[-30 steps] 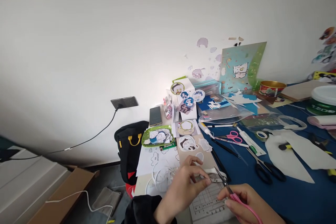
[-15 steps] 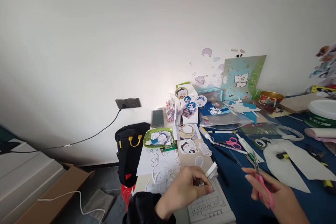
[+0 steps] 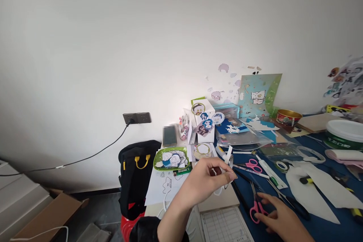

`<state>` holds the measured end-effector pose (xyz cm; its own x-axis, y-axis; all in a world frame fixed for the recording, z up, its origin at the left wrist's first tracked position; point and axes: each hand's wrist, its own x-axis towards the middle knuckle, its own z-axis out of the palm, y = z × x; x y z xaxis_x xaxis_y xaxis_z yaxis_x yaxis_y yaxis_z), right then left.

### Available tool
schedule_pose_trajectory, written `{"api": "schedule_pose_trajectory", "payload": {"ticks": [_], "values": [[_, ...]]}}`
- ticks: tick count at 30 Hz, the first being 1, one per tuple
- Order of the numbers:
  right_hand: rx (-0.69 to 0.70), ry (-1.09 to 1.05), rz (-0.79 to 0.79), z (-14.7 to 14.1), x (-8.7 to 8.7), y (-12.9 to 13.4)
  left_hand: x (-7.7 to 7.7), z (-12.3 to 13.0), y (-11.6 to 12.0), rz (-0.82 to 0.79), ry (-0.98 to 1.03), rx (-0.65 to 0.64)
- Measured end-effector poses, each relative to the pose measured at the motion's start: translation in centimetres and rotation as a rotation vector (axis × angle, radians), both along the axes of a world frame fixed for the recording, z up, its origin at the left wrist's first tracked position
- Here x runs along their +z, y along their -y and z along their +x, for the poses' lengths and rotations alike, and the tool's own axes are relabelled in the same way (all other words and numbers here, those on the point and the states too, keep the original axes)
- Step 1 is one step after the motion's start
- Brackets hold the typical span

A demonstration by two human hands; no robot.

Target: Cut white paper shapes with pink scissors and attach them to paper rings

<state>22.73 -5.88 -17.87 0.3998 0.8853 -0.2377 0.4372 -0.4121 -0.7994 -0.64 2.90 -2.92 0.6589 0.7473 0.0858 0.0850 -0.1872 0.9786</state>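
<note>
My left hand (image 3: pixel 208 179) is raised over the papers, thumb and fingers pinched on a thin white paper strip (image 3: pixel 229 153) that sticks up past the fingertips. A curled part of it seems to hang below, partly hidden by the hand. Pink-handled scissors (image 3: pixel 255 207) lie on the blue cloth, blades pointing away from me. My right hand (image 3: pixel 279 213) is low beside them, its fingers spread around the handles, with fingertips close to or touching them. Under my left wrist is a printed form with a table grid (image 3: pixel 224 225).
A green tray (image 3: pixel 187 155) holds paper cutouts. Another pair of pink scissors (image 3: pixel 253 165), a glue stick (image 3: pixel 221 152), a tape roll (image 3: pixel 281 165) and black-handled scissors (image 3: pixel 297 207) lie about. White sheets (image 3: pixel 297 185) cover the right side; a black bag (image 3: pixel 138 176) stands left.
My right hand has lowered the pink scissors onto the cloth and its fingers have loosened. My left hand has risen with the white strip. The view has tilted up slightly.
</note>
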Motion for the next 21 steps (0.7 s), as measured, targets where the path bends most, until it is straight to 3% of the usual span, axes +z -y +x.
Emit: {"api": "schedule_pose_trajectory", "payload": {"ticks": [4,8,12,15,18,21], "values": [[0.076,-0.207,0.071,-2.0,5.8,0.4,0.4,-0.3,-0.1,0.061,0.001,-0.019],[0.175,-0.466,0.278,-6.6,10.8,-1.8,0.8,-0.4,0.1,0.09,0.005,-0.051],[0.292,-0.768,0.379,-9.8,12.9,-5.6,0.8,-0.4,0.2,0.171,0.025,0.015],[0.215,-0.864,0.518,-10.2,13.7,-7.7,0.7,-0.6,-0.1,0.24,0.041,0.126],[0.169,-0.743,0.72,-9.8,14.8,-8.8,0.6,-1.0,-0.6,0.39,0.081,0.315],[0.251,-0.489,0.7,-9.5,16.0,-9.0,0.3,-1.7,-1.4,0.671,0.145,0.491]]}}
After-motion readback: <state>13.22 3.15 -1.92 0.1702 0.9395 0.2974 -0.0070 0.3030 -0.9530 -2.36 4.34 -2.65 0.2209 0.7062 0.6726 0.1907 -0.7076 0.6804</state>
